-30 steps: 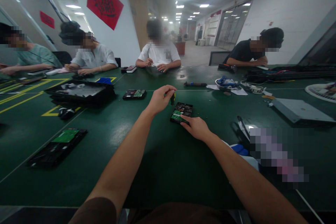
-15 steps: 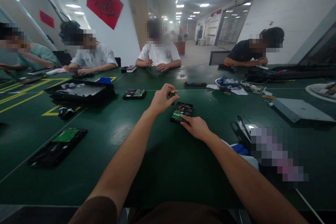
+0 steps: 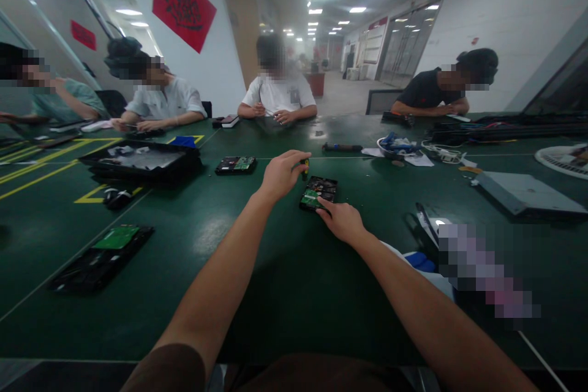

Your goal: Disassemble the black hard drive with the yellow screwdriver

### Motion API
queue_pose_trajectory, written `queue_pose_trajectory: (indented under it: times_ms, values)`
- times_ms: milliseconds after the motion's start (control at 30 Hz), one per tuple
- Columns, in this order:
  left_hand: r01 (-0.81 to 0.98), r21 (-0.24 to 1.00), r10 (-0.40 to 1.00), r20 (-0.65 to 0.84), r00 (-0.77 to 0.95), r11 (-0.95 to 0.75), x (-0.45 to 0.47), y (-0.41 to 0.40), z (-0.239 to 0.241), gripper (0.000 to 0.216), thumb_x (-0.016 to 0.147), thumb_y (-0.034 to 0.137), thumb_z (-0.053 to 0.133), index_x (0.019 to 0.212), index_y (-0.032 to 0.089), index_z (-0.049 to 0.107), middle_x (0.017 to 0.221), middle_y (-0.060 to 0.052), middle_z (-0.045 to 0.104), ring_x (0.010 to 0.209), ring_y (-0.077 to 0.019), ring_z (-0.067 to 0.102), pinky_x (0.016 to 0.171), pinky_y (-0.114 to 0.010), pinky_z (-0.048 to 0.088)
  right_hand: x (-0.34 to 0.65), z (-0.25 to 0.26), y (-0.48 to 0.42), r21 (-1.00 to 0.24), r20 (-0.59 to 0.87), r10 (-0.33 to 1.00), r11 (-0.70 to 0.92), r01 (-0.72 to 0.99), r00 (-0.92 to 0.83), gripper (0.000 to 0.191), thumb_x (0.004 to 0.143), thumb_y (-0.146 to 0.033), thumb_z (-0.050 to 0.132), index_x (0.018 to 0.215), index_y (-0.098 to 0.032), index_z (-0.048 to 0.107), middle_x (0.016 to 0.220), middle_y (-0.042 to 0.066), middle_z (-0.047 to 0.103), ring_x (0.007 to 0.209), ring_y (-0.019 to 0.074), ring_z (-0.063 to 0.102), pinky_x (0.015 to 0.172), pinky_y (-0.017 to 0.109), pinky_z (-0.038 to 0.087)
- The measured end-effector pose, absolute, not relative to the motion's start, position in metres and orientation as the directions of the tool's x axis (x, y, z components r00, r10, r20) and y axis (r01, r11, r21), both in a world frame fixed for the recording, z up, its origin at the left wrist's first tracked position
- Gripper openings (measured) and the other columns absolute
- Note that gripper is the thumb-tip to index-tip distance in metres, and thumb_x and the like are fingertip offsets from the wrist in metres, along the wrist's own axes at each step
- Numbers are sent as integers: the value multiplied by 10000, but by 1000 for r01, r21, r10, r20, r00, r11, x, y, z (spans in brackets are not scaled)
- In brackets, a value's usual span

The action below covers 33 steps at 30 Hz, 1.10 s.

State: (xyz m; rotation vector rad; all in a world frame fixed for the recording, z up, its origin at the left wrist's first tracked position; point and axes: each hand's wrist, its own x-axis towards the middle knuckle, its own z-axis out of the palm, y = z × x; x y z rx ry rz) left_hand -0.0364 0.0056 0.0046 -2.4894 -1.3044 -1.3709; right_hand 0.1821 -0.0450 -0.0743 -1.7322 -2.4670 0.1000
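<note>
In the middle of the table lies a black hard drive (image 3: pixel 326 186) with a green circuit board at its near end. My right hand (image 3: pixel 345 220) grips its near right corner, the index finger resting on the board and the thumb against the edge. Pinched upright in the fingers of my left hand (image 3: pixel 281 176) is a short screwdriver (image 3: pixel 305 165) with a yellow and black handle. It stands just beyond the drive's far left edge. Whether its tip touches the drive cannot be made out.
Two similar drives lie left, one near (image 3: pixel 103 257) and one farther off (image 3: pixel 236 164). A black tray (image 3: pixel 142 162) stands behind the near one. A dark tool with a blue band (image 3: pixel 342 147), a bowl (image 3: pixel 390 146) and a grey metal case (image 3: pixel 528 190) lie right. Several people sit opposite.
My left fingers have turned and stretched out around the screwdriver, which has shifted slightly right. My right hand and the hard drive have barely moved.
</note>
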Motion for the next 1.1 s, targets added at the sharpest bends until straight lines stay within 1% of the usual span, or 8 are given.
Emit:
queue_pose_trajectory:
  times_ms: [67,133,267,333,533,767,967,1100]
  values:
    - [723,340,693,673,259,-601,-37,6,4,338,949,203,618,1273,272,683,1246,-54,725,1135,-230,687,990,-355,520,182,-75,-45,-121,69,940,340,933,-334,562,1051,-600,288,1547,-371,423,1206,100,732,1033,287,703,873,390,502]
    - [767,339,730,641,236,-545,-35,4,3,359,954,254,626,1312,273,654,1212,-62,742,1094,-247,710,971,-366,526,182,-75,-45,-115,74,938,345,932,-338,559,1052,-599,287,1544,-372,426,1181,100,738,1011,287,708,851,387,505]
    - [787,358,766,607,212,-502,-31,1,3,482,889,423,725,1327,259,608,1119,-80,760,1041,-277,727,913,-380,541,184,-76,-45,-107,89,930,364,925,-356,558,1054,-586,294,1547,-359,422,1160,99,743,990,289,710,828,381,507]
    - [786,381,784,588,200,-486,-30,1,3,527,850,443,767,1313,262,591,1112,-83,755,1067,-287,718,907,-388,543,185,-77,-45,-112,89,927,372,921,-364,555,1057,-571,299,1556,-351,405,1179,97,738,1006,284,707,844,377,502]
    - [783,452,834,532,147,-427,-28,-5,10,419,849,326,773,1208,267,565,1070,-72,743,1008,-266,724,882,-389,546,186,-78,-46,-142,90,927,374,917,-364,539,1061,-540,331,1555,-332,395,1197,101,732,1037,279,700,872,370,492]
    - [854,348,868,449,211,-387,-24,-14,18,366,922,336,669,1256,238,556,1053,-106,738,1010,-288,710,883,-401,532,187,-78,-46,-177,126,922,385,906,-367,500,1058,-527,367,1507,-324,452,1136,92,745,989,277,709,824,356,505]
    - [852,287,819,518,245,-437,-27,-12,21,353,911,304,666,1256,236,635,1216,-103,679,1090,-265,670,974,-403,516,189,-77,-46,-187,119,919,392,901,-375,511,1058,-536,360,1518,-335,459,1202,84,733,1048,266,693,861,358,505]
    - [784,320,778,549,305,-533,-29,-12,23,433,879,213,688,1309,232,637,1172,-83,705,1043,-241,677,974,-387,524,189,-75,-46,-197,133,916,399,895,-379,514,1064,-552,320,1491,-333,505,1223,74,729,1063,262,690,864,357,508]
